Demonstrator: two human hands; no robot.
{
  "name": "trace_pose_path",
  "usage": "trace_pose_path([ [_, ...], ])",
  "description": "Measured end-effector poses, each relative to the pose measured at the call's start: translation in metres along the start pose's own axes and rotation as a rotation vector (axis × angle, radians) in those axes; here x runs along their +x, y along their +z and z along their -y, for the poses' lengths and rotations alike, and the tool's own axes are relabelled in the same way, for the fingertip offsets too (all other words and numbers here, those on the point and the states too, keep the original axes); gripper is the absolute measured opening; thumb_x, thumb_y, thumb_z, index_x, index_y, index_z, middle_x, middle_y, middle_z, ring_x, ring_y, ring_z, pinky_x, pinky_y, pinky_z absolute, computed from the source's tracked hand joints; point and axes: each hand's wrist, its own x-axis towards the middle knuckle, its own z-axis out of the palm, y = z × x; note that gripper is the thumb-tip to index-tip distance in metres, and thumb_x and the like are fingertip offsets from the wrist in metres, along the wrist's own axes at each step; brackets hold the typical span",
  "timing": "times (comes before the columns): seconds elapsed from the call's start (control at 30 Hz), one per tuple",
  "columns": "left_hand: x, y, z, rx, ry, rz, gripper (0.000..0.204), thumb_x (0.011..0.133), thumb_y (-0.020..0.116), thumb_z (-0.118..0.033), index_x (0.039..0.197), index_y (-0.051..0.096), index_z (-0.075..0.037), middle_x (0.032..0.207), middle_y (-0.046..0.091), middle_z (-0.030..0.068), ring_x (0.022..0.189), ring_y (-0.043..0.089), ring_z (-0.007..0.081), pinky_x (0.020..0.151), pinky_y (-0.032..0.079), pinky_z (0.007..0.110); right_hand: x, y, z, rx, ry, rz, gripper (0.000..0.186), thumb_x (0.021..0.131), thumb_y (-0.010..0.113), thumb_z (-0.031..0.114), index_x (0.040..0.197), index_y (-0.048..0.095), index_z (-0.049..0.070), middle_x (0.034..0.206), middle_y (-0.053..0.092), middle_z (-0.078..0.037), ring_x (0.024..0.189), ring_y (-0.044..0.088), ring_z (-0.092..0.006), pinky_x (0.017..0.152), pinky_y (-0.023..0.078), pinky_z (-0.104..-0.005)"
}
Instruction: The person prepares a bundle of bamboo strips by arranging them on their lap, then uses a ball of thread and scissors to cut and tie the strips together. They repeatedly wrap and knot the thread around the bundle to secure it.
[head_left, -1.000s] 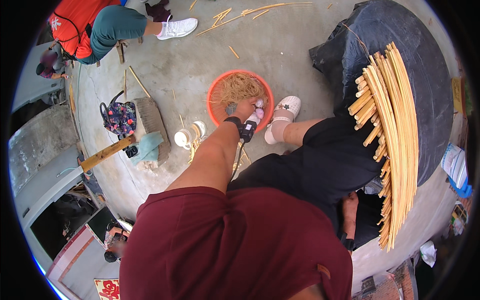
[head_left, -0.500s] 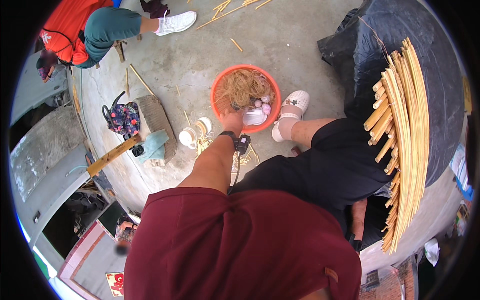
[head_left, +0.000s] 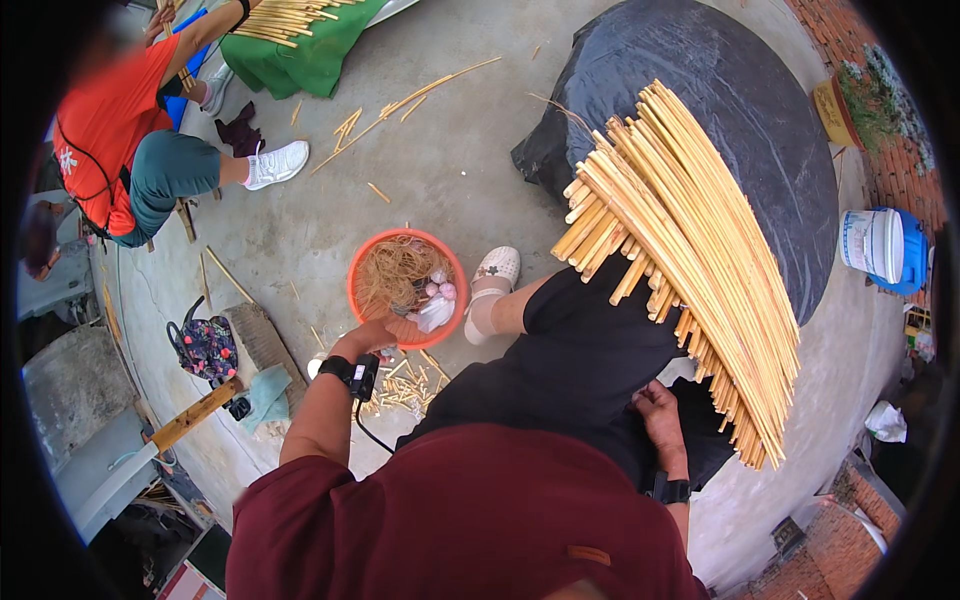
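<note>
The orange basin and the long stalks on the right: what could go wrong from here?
The left hand is at the rim of the orange basin, so a bump might tip it. The long stalks show no tie, so some could slide loose. Short pieces litter the floor beside the basin and might roll underfoot.

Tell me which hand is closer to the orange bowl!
Left: the left hand is at the near rim of the orange bowl; the right hand is farther off, by the black trousers.
</note>
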Motion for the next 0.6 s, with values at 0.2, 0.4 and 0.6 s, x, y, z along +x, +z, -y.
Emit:
trace_pose_path([
  [0.2,-0.059,-0.035,0.029,-0.549,0.347,0.392,0.049,0.094,0.054,-0.023,0.140,0.041,-0.010,0.081,0.068,0.0125,0.057,0.064,0.0143,0.048,0.049,0.024,-0.056,-0.004,0.096,-0.325,-0.451,0.160,0.003,0.080,0.059,-0.002,0.081,0.057,0.000,0.101,0.068,-0.014,0.088,0.064,-0.0180,0.081,0.049,-0.0292],
  [0.4,-0.062,-0.023,0.057,-1.257,0.940,0.217,0.036,0.099,0.048,-0.038,0.108,0.059,-0.006,0.088,0.063,0.0109,0.074,0.062,0.0178,0.058,0.047,0.025,-0.081,0.005,0.132,-0.024,-0.996,-0.037,0.006,0.093,0.049,0.007,0.089,0.050,0.002,0.135,0.050,-0.023,0.123,0.049,-0.0304,0.107,0.035,-0.0418],
  [0.6,-0.107,-0.049,0.061,-1.717,1.338,-0.016,0.034,0.098,0.049,-0.033,0.113,0.054,-0.003,0.107,0.060,0.0176,0.096,0.061,0.0275,0.075,0.052,0.034,-0.019,-0.021,0.113,-0.428,-0.810,-0.379,0.006,0.088,0.047,-0.007,0.091,0.048,-0.001,0.136,0.049,-0.025,0.123,0.049,-0.0307,0.103,0.034,-0.0343],
])
